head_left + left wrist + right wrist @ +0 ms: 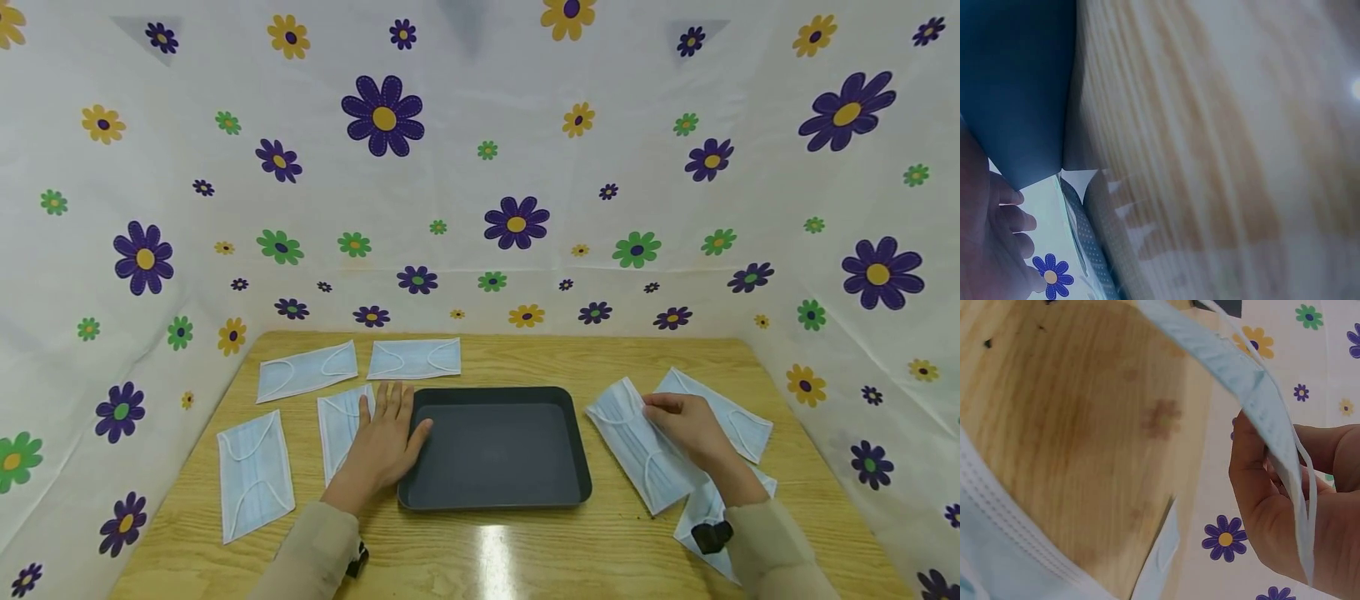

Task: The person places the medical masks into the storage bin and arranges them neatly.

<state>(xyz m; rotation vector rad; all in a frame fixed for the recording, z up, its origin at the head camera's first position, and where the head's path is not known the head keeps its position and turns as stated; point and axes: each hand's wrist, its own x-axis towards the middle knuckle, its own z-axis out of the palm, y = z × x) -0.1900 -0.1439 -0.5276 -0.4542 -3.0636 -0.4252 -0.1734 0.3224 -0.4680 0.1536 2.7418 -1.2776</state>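
A dark grey tray [495, 450] lies on the wooden table, seen as a dark blue wall [1019, 81] in the left wrist view. My left hand [384, 446], fingers straight, is at the tray's left side, partly over a pale blue face mask [337, 425]. In the left wrist view that hand [997, 231] shows at the lower left. To the right of the tray, my right hand [693, 429] pinches a face mask [633, 437] by its edge. The right wrist view shows this mask [1229, 369] raised between thumb and fingers of the hand [1310, 506].
Three other masks lie at the left: one near the front [255, 475] and two at the back, a tilted mask [307, 371] and a straighter mask [414, 358]. Near the right hand lie a mask [723, 412] and another mask [705, 517]. Flowered cloth [450, 183] surrounds the table.
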